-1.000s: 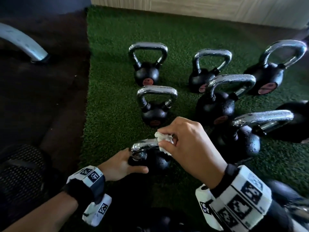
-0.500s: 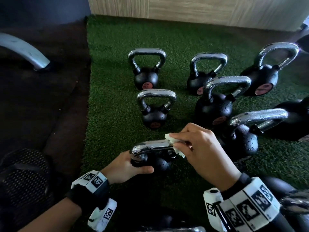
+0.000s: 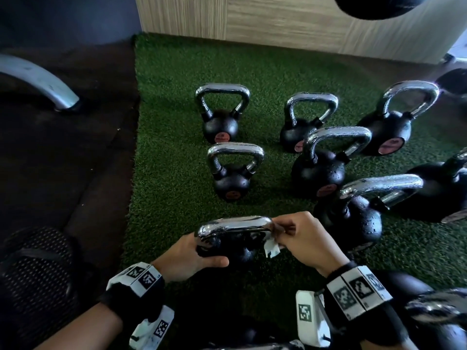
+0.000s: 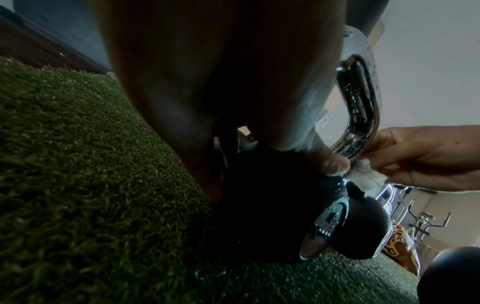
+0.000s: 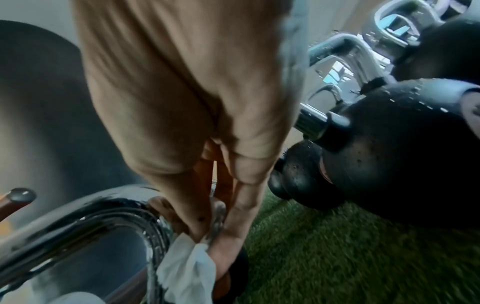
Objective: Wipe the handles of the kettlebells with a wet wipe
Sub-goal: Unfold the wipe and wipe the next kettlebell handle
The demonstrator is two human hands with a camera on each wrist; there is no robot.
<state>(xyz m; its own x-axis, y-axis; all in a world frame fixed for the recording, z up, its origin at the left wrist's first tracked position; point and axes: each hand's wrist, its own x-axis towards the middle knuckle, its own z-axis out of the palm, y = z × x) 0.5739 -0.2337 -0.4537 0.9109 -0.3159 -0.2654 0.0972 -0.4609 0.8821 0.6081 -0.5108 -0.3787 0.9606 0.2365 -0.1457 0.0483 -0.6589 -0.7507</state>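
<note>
A small black kettlebell (image 3: 235,251) with a chrome handle (image 3: 235,223) stands nearest me on the green turf. My left hand (image 3: 187,258) grips its black body from the left, thumb across the front. My right hand (image 3: 303,238) pinches a white wet wipe (image 3: 271,248) against the handle's right bend. In the left wrist view the wet wipe (image 4: 363,172) sits at the lower curve of the chrome handle (image 4: 361,102). In the right wrist view the wet wipe (image 5: 187,267) is wrapped on the chrome handle (image 5: 103,214) under my fingertips.
Several more black kettlebells with chrome handles stand on the turf (image 3: 171,147) behind and to the right, the closest one (image 3: 353,218) right beside my right hand. Dark rubber floor (image 3: 63,147) lies left, with a grey machine leg (image 3: 38,79). A wood-panel wall (image 3: 278,18) closes the back.
My right hand slid the wipe rightward along the handle, from its middle to the right bend and down. The left hand kept its hold on the body.
</note>
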